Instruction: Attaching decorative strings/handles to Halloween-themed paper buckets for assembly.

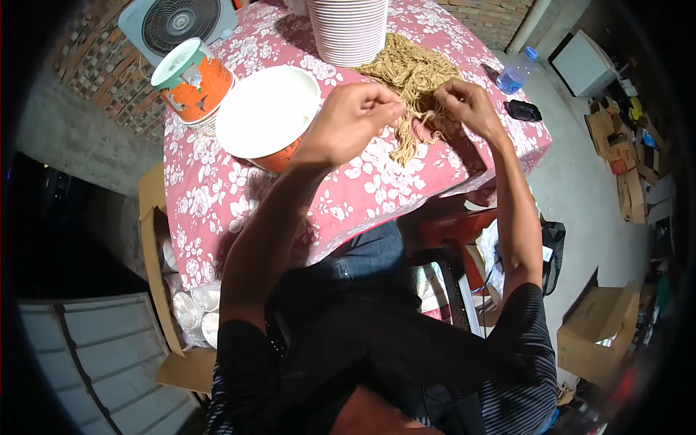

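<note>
A tangled pile of tan cord (413, 69) lies on the table, its loose ends spilling toward the near edge. At its near left side, my left hand (355, 119) is closed in a pinch on strands of the cord. My right hand (470, 107) is closed on the cord from the other side, fingers curled downward. Several thin strands run between the two hands. Just left of my left hand stands an orange bucket (278, 158) with a wide white round top (264, 109). A tall stack of white tubs (350, 29) rises behind the cord.
The table wears a pink floral cloth (348, 210). An orange-and-green bucket (192, 83) and a fan (180, 25) stand at the far left. A clear bottle (516, 72) and a black tray (523, 110) sit right. Cardboard boxes (598, 330) lie on the floor.
</note>
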`<state>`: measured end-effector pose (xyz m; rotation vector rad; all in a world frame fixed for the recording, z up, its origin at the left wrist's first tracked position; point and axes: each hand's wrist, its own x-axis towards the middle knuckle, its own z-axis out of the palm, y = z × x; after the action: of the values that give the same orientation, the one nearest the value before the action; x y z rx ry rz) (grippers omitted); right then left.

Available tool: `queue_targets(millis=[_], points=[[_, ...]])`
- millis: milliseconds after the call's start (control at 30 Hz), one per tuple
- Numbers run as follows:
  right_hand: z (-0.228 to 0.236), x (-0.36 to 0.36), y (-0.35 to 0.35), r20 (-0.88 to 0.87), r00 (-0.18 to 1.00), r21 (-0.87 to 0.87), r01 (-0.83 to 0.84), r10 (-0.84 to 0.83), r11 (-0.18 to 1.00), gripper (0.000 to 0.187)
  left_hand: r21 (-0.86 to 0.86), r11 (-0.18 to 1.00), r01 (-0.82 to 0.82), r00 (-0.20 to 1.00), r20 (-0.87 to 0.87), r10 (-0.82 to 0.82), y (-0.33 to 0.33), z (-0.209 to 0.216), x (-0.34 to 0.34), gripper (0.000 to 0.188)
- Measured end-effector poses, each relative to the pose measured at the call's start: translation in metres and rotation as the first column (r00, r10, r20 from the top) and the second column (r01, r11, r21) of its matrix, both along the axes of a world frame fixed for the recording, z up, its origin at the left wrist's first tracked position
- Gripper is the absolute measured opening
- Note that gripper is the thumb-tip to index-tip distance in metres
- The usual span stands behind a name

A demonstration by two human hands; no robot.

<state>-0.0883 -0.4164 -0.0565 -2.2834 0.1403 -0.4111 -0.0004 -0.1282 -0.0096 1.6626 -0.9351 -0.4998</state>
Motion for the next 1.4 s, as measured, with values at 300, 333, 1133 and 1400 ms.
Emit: queue_targets(millis=[300,333,1133,1400], points=[[0.003,-0.013,0.029,0.343,0.917,-0.296,0.310,-0.202,0.904,0.029,-0.207,0.977,-0.057,0.896,-0.443,-0.041,0.057,0.046,-0.013,0.018],[0.005,-0.016,0.045,0.417,0.901,-0.119,0.184,-0.119,0.976,0.027,-0.245,0.969,-0.037,0.857,-0.506,-0.095,0.057,0.042,-0.010,0.018],[0.010,-0.012,0.188,0.459,0.885,0.681,-0.411,0.084,0.606,0.017,-0.335,0.926,-0.175,0.971,-0.216,0.106,0.072,-0.021,-0.049,0.022],[0.027,-0.008,0.159,0.384,0.923,0.851,-0.336,-0.041,0.404,0.016,0.065,0.825,-0.561,0.544,0.780,0.309,0.112,-0.014,-0.003,0.033]])
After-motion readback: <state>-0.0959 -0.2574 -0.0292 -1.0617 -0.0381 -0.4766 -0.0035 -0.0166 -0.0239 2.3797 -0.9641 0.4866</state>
